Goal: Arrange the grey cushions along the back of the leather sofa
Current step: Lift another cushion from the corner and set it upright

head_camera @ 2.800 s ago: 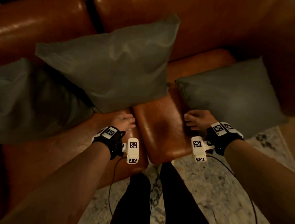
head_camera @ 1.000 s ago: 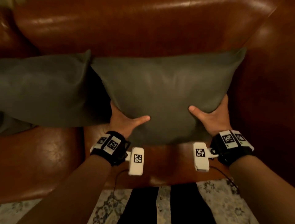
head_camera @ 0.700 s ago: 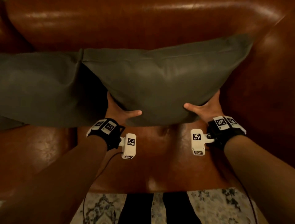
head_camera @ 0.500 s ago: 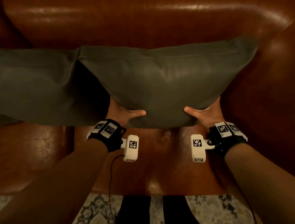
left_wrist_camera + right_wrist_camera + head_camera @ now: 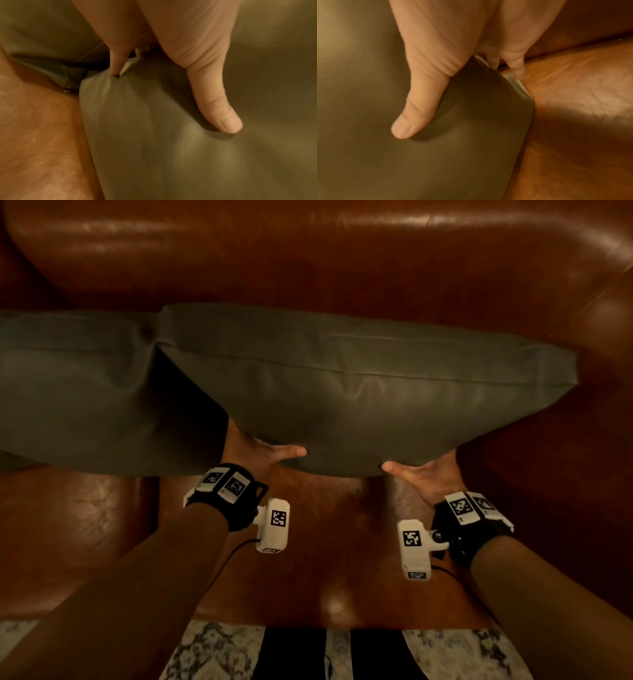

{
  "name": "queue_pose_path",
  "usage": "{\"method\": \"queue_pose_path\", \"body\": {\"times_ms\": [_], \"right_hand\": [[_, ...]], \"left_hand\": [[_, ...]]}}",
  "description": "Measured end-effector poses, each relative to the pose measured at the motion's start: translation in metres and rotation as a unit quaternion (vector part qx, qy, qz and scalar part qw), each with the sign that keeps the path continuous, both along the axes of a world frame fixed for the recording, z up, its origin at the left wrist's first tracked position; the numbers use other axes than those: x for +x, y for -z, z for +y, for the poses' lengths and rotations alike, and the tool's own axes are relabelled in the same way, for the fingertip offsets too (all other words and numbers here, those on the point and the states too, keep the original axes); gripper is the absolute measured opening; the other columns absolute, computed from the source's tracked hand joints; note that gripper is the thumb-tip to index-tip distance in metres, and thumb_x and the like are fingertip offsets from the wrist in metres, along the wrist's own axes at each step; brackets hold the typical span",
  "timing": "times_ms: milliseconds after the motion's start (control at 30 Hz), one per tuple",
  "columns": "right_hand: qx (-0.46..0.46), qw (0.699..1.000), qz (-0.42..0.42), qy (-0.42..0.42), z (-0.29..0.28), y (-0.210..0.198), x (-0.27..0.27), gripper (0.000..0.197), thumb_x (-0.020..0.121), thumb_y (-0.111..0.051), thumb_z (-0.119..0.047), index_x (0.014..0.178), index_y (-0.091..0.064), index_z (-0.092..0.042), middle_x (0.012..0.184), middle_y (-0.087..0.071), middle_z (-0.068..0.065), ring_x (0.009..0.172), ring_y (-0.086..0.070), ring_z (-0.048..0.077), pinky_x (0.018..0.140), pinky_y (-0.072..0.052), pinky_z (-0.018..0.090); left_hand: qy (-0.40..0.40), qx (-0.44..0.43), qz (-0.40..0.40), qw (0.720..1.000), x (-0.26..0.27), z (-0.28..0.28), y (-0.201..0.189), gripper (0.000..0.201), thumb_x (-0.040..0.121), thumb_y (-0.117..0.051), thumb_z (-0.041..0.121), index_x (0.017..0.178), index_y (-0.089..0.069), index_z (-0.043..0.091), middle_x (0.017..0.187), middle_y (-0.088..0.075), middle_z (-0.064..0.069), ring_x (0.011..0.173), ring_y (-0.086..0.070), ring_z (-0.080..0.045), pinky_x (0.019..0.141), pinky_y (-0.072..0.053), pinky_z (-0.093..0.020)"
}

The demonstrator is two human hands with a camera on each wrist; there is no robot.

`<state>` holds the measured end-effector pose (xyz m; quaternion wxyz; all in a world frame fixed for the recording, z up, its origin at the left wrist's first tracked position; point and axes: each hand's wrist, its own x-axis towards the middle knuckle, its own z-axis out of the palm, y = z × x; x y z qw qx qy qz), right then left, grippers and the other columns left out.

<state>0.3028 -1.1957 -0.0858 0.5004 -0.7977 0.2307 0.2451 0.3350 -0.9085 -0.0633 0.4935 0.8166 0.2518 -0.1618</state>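
Two grey cushions showed in the head view, both up against the sofa back [image 5: 308,251]. One cushion [image 5: 359,392] filled the middle of the frame, and the left hand [image 5: 253,453] and right hand [image 5: 424,477] gripped it by its two lower corners. Each thumb lay flat on the front face while the fingers [image 5: 116,63] curled out of sight behind the corner, pinching the fabric between them; the right wrist view showed the same hold, with fingertips [image 5: 517,67] tucked behind the seam just above the seat [image 5: 582,94]. That cushion's top edge rested near the backrest, its right end close to the sofa's arm at the frame's right. Whether its lower edge already touched the seat, I could not tell.

Its neighbour, the second cushion [image 5: 75,385], stood at the left of the frame, its corner touching the held one.

By my reckoning the job was well along: one cushion placed, this one nearly seated and wanting only to be let go. Whether more cushions waited beyond the frame, nothing showed.
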Motion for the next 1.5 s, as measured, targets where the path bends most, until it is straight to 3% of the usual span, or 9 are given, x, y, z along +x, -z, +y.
{"method": "queue_pose_path", "body": {"times_ms": [133,233,333,567,800,1033,1167,1267,1500], "right_hand": [[0.019,0.991,-0.128,0.028,-0.004,-0.011,-0.002,0.069,0.068,-0.091,-0.008,0.127,-0.058,0.005,0.118,-0.069,0.002,0.092,-0.056,-0.032,0.085,-0.035,-0.009],[0.030,0.984,-0.167,0.057,-0.005,-0.016,-0.002,0.081,0.062,-0.091,0.004,0.132,-0.049,0.004,0.112,-0.064,-0.009,0.093,-0.058,-0.030,0.085,-0.040,-0.007],[0.043,0.984,-0.163,0.058,-0.007,-0.008,-0.003,0.101,0.062,-0.090,0.009,0.145,-0.033,0.004,0.127,-0.059,0.001,0.097,-0.056,-0.031,0.087,-0.040,-0.006],[0.055,0.986,-0.138,0.075,-0.007,0.004,0.007,0.118,0.065,-0.089,0.006,0.156,-0.016,-0.010,0.123,-0.049,-0.021,0.107,-0.053,-0.016,0.084,-0.038,-0.010],[0.090,0.968,-0.205,0.112,-0.019,-0.005,0.012,0.098,0.072,-0.084,0.008,0.151,-0.026,0.003,0.142,-0.054,0.004,0.105,-0.060,-0.022,0.092,-0.046,0.001],[0.124,0.967,-0.171,0.145,-0.020,-0.014,0.001,0.084,0.070,-0.086,0.002,0.143,-0.044,0.001,0.130,-0.067,0.009,0.105,-0.070,-0.005,0.096,-0.056,0.018],[0.153,0.954,-0.162,0.199,-0.044,-0.024,-0.008,0.106,0.052,-0.099,-0.038,0.141,-0.049,-0.008,0.132,-0.069,0.011,0.122,-0.067,0.026,0.106,-0.050,0.056],[0.165,0.954,-0.150,0.201,-0.049,-0.022,0.000,0.114,0.048,-0.099,-0.042,0.144,-0.042,-0.018,0.137,-0.066,0.007,0.126,-0.065,0.027,0.106,-0.048,0.060],[0.124,0.947,-0.144,0.261,-0.032,-0.009,-0.022,0.099,0.078,-0.083,-0.001,0.157,-0.024,-0.015,0.150,-0.051,0.007,0.121,-0.060,0.004,0.093,-0.054,0.013]], "left_hand": [[0.015,0.006,-0.008,1.000,-0.014,0.001,0.000,0.113,0.056,-0.098,0.012,0.149,-0.034,0.011,0.140,-0.050,0.004,0.131,-0.045,-0.008,0.110,-0.028,-0.014],[0.036,0.018,-0.017,0.999,-0.025,0.000,0.005,0.104,0.056,-0.097,0.009,0.143,-0.041,0.008,0.129,-0.049,0.009,0.124,-0.046,-0.006,0.092,-0.025,0.010],[0.031,0.011,-0.008,0.999,-0.008,-0.003,0.010,0.101,0.055,-0.098,0.009,0.139,-0.042,0.010,0.128,-0.049,0.010,0.127,-0.050,-0.009,0.101,-0.031,-0.002],[0.025,0.003,0.012,1.000,0.014,-0.005,0.012,0.154,0.027,-0.100,0.047,0.155,-0.020,0.013,0.155,-0.046,-0.004,0.144,-0.046,-0.019,0.123,-0.033,-0.039],[0.002,-0.016,-0.044,0.999,0.003,0.008,0.009,0.133,0.048,-0.100,0.014,0.155,-0.022,0.010,0.152,-0.047,-0.007,0.135,-0.050,-0.016,0.119,-0.038,-0.037],[0.012,-0.026,-0.025,0.999,0.004,-0.006,0.009,0.099,0.046,-0.100,0.018,0.133,-0.055,0.002,0.128,-0.064,0.001,0.119,-0.062,-0.012,0.110,-0.049,-0.033],[0.054,-0.054,-0.022,0.997,0.006,-0.043,0.004,0.072,0.059,-0.093,-0.004,0.117,-0.053,0.013,0.117,-0.056,0.008,0.111,-0.054,-0.005,0.079,-0.038,0.009],[0.063,-0.056,-0.033,0.996,0.020,-0.057,0.004,0.071,0.065,-0.092,0.000,0.128,-0.060,0.005,0.121,-0.055,0.006,0.112,-0.050,-0.003,0.066,-0.031,0.014],[0.013,-0.034,-0.001,0.999,0.004,-0.034,0.005,0.113,0.060,-0.096,0.013,0.154,-0.033,0.013,0.143,-0.052,0.002,0.129,-0.052,-0.013,0.107,-0.039,-0.024]]}}
